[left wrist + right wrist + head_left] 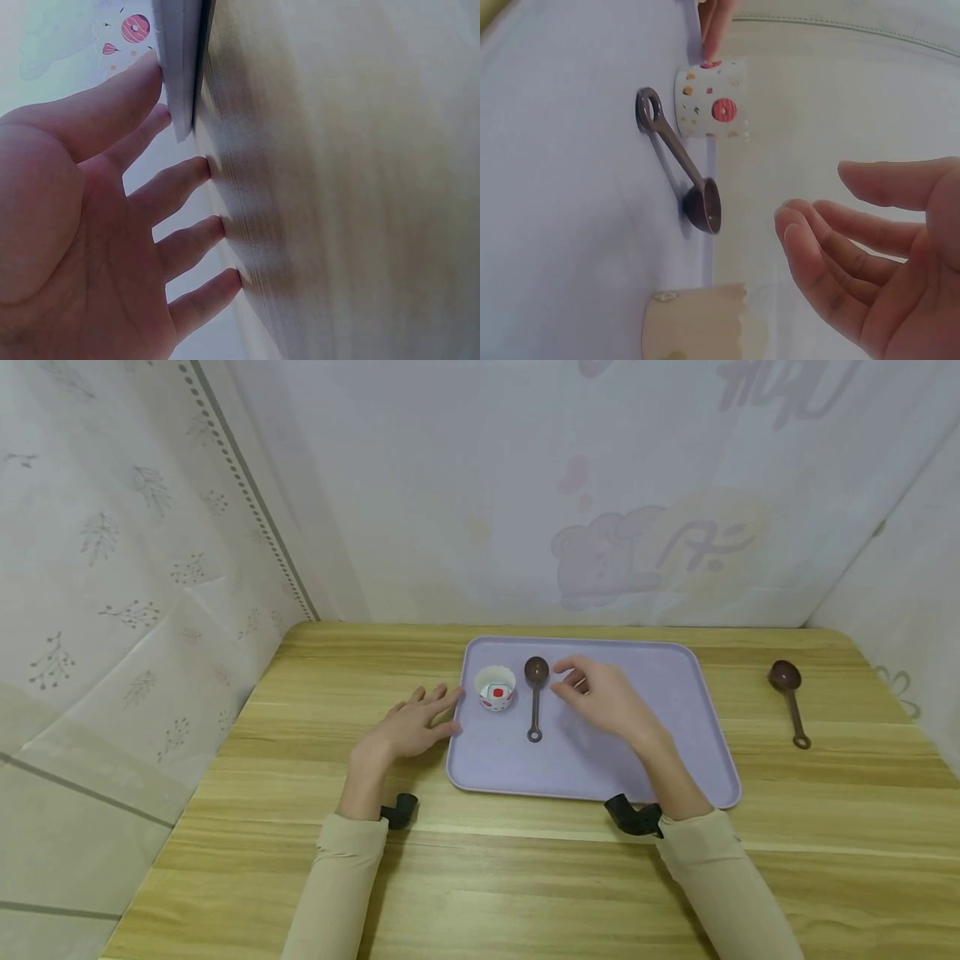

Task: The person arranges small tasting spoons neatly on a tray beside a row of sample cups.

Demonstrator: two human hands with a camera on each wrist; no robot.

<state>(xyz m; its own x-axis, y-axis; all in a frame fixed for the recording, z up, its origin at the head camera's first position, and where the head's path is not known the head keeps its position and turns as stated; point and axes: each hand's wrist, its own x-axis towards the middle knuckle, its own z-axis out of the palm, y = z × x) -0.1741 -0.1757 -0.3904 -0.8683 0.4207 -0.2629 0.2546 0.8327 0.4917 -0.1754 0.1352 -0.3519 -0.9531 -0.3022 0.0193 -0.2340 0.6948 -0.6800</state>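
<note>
While left hand (408, 727) spreads empty at left rim of tray (510, 768), empty right hand (606, 696) curves loosely beside scoop (536, 679), near frame centre. Probably positioning scoop; next move seemingly calls for pinching handle (536, 714) or withdrawing.

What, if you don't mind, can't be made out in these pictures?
Beige cup: cut off by the bottom edge in the right wrist view; in the head view, probably hidden behind the right hand.
Red patch inside the white cup: too small in the head view to identify.
Left hand: mostly cut off by the top edge in the right wrist view.
</note>
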